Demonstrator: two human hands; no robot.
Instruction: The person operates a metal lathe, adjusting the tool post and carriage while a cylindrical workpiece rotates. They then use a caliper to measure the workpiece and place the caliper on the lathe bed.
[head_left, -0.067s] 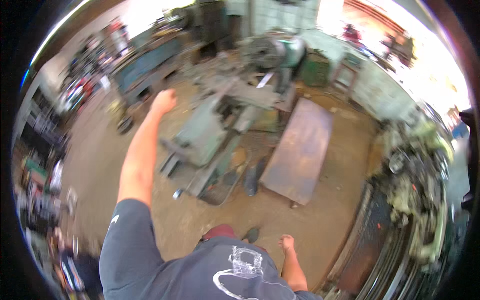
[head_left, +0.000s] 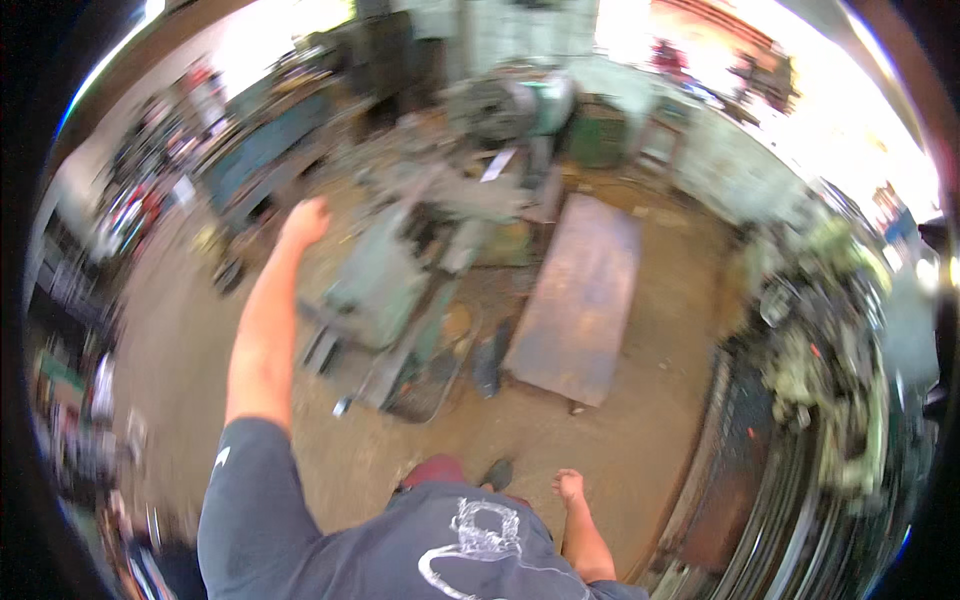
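Observation:
My left arm stretches forward, and my left hand [head_left: 305, 220] is closed into a loose fist with nothing seen in it. The nearest thing to it is a green-grey metal machine [head_left: 375, 285] with a flat bed, just to its right in the picture; I see no touch between them. Low by my right side hangs my right hand [head_left: 568, 485], fingers curled in, nothing showing in them. Ahead of that hand is a low table with a brown, worn sheet-metal top [head_left: 580, 300]. Both hands are slightly blurred.
A lathe-like machine with heaped parts [head_left: 820, 340] and long rails runs along the right. At the back are a machine with a large round drum [head_left: 500, 108], a green box [head_left: 597, 132] and a stool [head_left: 660, 135]. A blue workbench [head_left: 265, 150] stands far left. The floor is brown.
The view has turned a little to the right, so the machines and table sit further left. My left hand is slightly lower; my right hand has hardly moved.

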